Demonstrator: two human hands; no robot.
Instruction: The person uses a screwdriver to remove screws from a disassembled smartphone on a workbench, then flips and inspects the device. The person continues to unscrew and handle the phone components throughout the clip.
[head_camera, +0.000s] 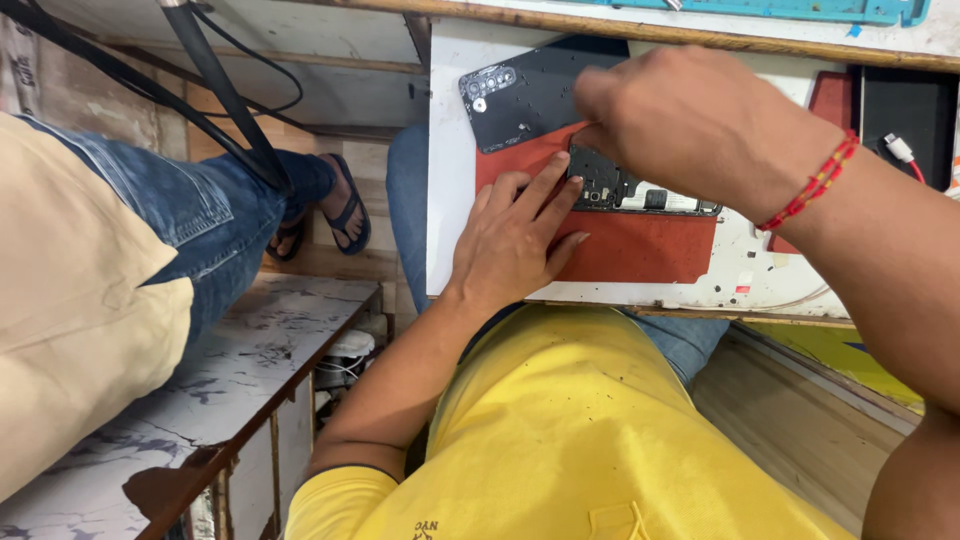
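Opened phone (640, 192) lies long axis 9-to-3 on red mat (640, 248); left hand (515, 240) flat, fingers spread, steadying its 9 o'clock end; right hand (690, 125) pinched closed above, contents unclear.

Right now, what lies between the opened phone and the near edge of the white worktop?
In the head view, the red mat fills that stretch between the opened phone and the white worktop edge, with the left hand resting on it.
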